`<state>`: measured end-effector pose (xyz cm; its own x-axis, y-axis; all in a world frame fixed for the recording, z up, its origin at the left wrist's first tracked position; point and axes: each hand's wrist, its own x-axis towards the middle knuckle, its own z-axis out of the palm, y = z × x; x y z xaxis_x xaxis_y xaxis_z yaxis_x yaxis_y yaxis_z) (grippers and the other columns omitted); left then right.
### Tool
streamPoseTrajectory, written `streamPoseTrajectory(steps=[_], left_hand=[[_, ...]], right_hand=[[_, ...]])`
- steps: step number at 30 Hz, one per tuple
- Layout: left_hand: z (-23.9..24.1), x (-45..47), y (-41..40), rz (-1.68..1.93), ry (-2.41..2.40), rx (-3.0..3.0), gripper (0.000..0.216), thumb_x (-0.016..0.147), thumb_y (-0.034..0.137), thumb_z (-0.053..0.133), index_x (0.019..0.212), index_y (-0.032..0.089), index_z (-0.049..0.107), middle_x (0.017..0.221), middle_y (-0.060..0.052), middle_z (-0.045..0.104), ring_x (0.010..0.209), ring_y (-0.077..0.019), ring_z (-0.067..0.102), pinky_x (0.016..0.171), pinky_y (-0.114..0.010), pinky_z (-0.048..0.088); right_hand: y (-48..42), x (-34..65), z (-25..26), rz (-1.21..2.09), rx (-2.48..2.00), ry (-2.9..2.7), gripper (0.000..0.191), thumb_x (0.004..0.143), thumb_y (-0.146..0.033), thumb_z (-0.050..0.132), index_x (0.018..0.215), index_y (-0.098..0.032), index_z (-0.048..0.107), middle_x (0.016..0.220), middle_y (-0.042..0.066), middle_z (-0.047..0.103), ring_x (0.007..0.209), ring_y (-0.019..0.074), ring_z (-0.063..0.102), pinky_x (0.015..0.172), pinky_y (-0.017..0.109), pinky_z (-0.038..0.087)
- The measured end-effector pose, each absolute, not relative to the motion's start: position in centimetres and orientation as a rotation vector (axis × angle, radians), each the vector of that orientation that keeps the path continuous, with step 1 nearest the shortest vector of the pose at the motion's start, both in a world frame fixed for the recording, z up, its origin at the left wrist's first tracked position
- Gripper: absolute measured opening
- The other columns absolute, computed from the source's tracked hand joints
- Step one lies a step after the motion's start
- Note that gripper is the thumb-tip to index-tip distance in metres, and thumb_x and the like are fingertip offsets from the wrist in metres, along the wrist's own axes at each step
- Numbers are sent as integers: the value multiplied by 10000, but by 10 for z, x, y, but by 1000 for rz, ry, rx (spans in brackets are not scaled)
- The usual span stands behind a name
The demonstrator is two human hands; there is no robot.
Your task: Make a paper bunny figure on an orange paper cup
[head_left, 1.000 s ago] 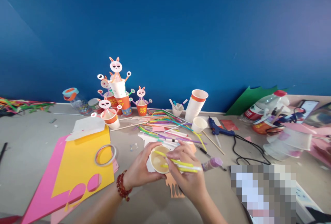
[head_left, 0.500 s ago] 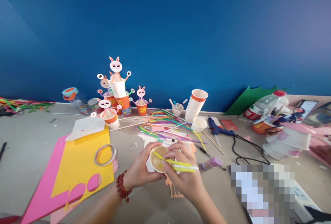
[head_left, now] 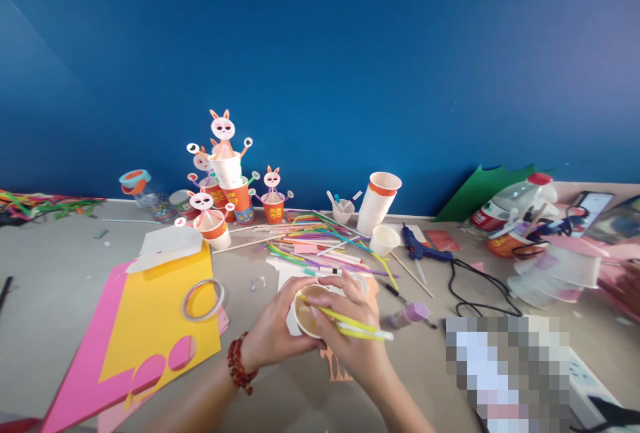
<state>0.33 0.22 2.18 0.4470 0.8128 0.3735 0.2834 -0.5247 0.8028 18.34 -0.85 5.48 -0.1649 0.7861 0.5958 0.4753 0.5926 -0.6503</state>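
Fingers of the left hand (head_left: 273,326) curl round the side of a paper cup (head_left: 304,316), thumb low on the near side, hand clamped on it. Right hand (head_left: 357,333) has thumb and fingers pinched on a small bundle: yellow strips (head_left: 353,319) plus a white stick (head_left: 377,334). One yellow end sits at the cup mouth; the other ends stick out past the hand to the right. Can't tell whether the right fingertips also touch the rim. Cup is in both hands, near edge of the table, mouth tipped up toward the camera. Rim round, pale, looks uncrushed; inside cream to tan, a lighter patch low down; outer wall mostly covered by hands, the bit on the left looks white. Strips are thin, bright yellow, slightly bowed; white stick straighter, a bit blurred. Below the hands, an orange paper cutout (head_left: 335,366) with slots at its near edge. Beyond the hands, a heap of coloured strips (head_left: 320,240); right of them, a purple-capped tube (head_left: 413,314) lying on its side and a black pen (head_left: 393,291). Left, a tape ring (head_left: 221,298) lies flat on a yellow sheet (head_left: 155,313). At the wall, a small orange cup (head_left: 273,208) stands with a rabbit face above it. Red beaded bracelet (head_left: 239,361) on the left wrist.
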Motion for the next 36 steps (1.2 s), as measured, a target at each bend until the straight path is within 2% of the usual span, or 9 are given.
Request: streamPoseTrajectory(steps=[9,13,16,19,21,23,27,31,36], left_hand=[[22,4,3,1021,929,2010,835,717,420,813,1401,266,361,1376,-129,527,1262,-306,528,1054,-458,456],[23,5,-1,961,927,1976,917,672,467,836,1417,252,346,1400,-145,507,1287,-315,512,1077,-466,442],[23,-12,4,1014,947,1932,942,591,492,876,1379,238,427,1353,-139,551,1224,-313,563,1040,-452,482],[17,-57,22,1590,1356,1639,563,665,469,832,1113,229,591,1117,-81,646,1040,-263,646,944,-433,533],[12,-97,42,1845,1541,1432,430,825,431,696,1152,241,492,1166,-82,575,1096,-234,605,955,-435,514],[6,-135,64,1999,1690,1229,501,819,416,696,1198,252,411,1210,-85,531,1168,-231,561,980,-432,492],[-3,-178,103,1892,1729,1190,764,659,358,830,1256,251,366,1274,-116,528,1301,-289,472,1002,-463,475],[-9,-184,128,1744,1627,1302,858,572,319,874,1267,229,380,1223,-112,602,1205,-299,569,1013,-497,456],[-6,-186,140,1769,1499,1366,883,658,401,810,1354,227,295,1224,-126,596,1166,-275,610,1028,-467,455]], right_hand=[[-8,181,56,469,-1025,-1841,196,859,-159,559,956,-270,689,974,40,729,979,228,668,1060,516,412],[-9,182,53,442,-1071,-1832,198,884,-176,549,985,-248,704,970,77,696,910,221,675,817,377,557],[-8,186,48,482,-1060,-1841,197,900,-181,548,980,-251,714,927,68,703,867,213,682,731,324,566],[-6,192,46,520,-1041,-1827,193,916,-193,550,991,-258,715,933,58,727,905,223,683,771,334,564],[-6,193,45,543,-1033,-1810,179,919,-204,558,989,-260,713,940,54,737,913,227,685,783,338,564],[-5,192,45,566,-1021,-1795,163,919,-215,567,980,-259,712,940,52,743,908,230,689,781,342,566],[-4,185,45,599,-1005,-1806,160,921,-229,568,970,-258,718,928,52,749,911,241,692,778,355,571],[-5,184,44,602,-1009,-1806,164,927,-241,560,970,-253,718,936,60,750,922,248,692,797,373,570],[-6,193,46,588,-1017,-1790,167,931,-258,559,962,-254,723,924,54,752,900,243,694,777,360,573]])
